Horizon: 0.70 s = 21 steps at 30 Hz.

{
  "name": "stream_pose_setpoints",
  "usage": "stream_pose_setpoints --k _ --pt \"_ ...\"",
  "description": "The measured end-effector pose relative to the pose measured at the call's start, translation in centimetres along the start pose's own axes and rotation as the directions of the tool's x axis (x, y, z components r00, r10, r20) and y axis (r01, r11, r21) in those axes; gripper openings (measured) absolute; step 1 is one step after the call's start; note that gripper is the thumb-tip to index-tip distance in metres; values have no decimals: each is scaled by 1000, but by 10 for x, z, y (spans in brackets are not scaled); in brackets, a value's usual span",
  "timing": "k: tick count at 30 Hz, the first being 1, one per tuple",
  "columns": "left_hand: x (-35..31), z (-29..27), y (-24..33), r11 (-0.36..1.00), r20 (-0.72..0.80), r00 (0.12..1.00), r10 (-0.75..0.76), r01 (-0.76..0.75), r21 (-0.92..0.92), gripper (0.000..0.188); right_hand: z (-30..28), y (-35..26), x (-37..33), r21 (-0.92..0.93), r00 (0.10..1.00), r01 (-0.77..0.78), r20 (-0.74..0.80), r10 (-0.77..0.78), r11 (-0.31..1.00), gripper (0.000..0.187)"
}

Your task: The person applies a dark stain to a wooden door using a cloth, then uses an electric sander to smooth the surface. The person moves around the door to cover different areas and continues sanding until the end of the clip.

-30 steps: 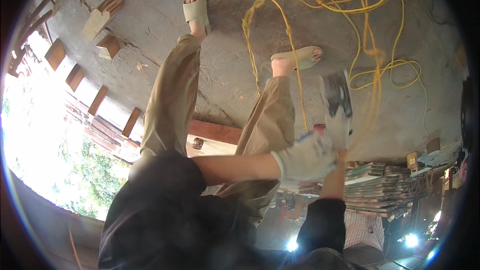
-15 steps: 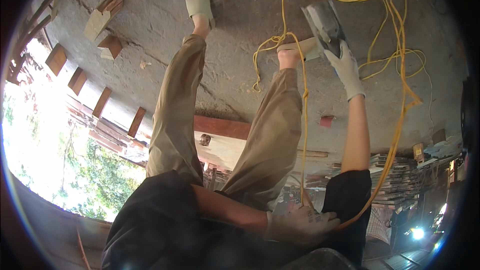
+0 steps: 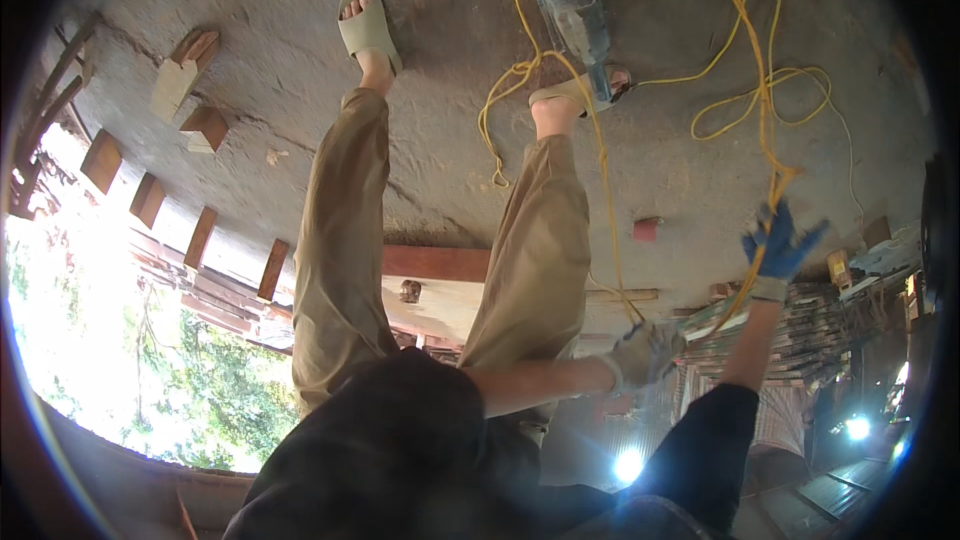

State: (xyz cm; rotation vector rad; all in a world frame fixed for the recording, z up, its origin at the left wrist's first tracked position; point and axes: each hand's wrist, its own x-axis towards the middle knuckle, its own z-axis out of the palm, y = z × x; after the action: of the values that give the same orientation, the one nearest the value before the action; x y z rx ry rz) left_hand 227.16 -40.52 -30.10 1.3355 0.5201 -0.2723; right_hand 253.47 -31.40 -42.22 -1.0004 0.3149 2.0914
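My left hand (image 3: 645,355), in a pale work glove, is closed round a yellow cord (image 3: 606,180) at the lower middle right. Farther right, my right hand (image 3: 776,250) is raised with its blue glove palm showing. Its fingers are spread, and the cord passes against or just beside them; I cannot tell whether they touch. A grey power tool (image 3: 578,15) with an orange part lies on the floor at the top, its lower end by my right sandal (image 3: 565,92). Neither hand is on it.
Yellow cord loops (image 3: 800,120) spread over the concrete floor at right. Wood blocks (image 3: 205,128) stand at left, beside a bright opening. A red block (image 3: 646,229) lies right of my legs. Stacked boards (image 3: 815,330) and bright lamps (image 3: 629,465) are at lower right.
My right hand has let go of the power tool and moved down and right to the cord, opening its fingers. My left hand has risen, still holding the cord.
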Motion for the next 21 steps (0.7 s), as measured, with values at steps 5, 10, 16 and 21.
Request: stream_pose_setpoints --k 5,10,16,21 --pt "4 17 -23 952 -455 882 119 29 305 65 -121 -106 -81 -722 590 -690 -604 -537 54 51" --pt "-25 -7 -40 977 -159 976 -147 118 -177 67 62 53 168 -833 738 -481 -215 -639 -275 74" --pt "-81 -83 -108 876 -183 871 -455 401 -269 59 13 193 322 -824 801 -562 -565 -196 76 88" --pt "-25 -201 -312 758 -688 331 -646 380 -530 42 6 185 299 -843 834 -477 -524 -175 249 80"
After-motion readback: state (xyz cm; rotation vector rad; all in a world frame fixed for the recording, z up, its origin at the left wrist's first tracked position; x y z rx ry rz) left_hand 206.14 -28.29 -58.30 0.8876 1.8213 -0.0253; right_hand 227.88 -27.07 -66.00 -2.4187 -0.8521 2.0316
